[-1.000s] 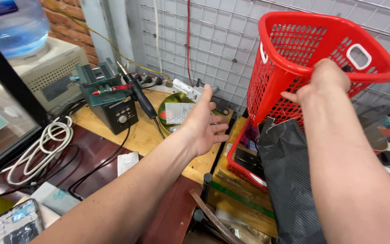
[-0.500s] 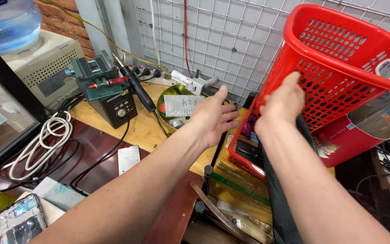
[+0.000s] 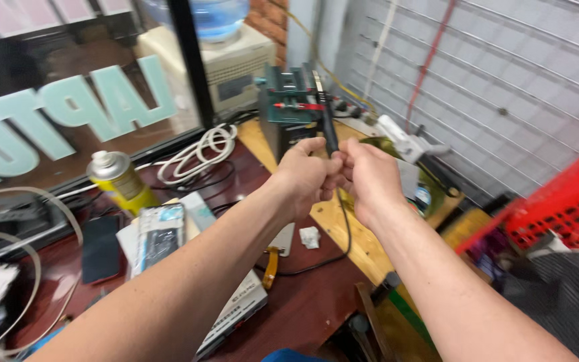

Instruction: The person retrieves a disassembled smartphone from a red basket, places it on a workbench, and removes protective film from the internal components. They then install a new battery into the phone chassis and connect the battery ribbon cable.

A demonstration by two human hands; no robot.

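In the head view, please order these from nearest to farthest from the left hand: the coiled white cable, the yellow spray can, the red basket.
Measured from the left hand:
1. Coiled white cable, to its left on the dark desk, by the glass.
2. Yellow spray can, farther left, standing upright.
3. Red basket, far right, beyond the right hand.

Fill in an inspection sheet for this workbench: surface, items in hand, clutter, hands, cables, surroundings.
Surface: dark red desk beside a wooden bench top.
Items in hand: black handpiece with a black cord, in front of a green-topped station.
Clutter: yellow spray can, papers, small packets.
Hands: left hand and right hand meet on the handpiece.
Cables: coiled white cable.
Surroundings: wire grid wall, red basket, water bottle.
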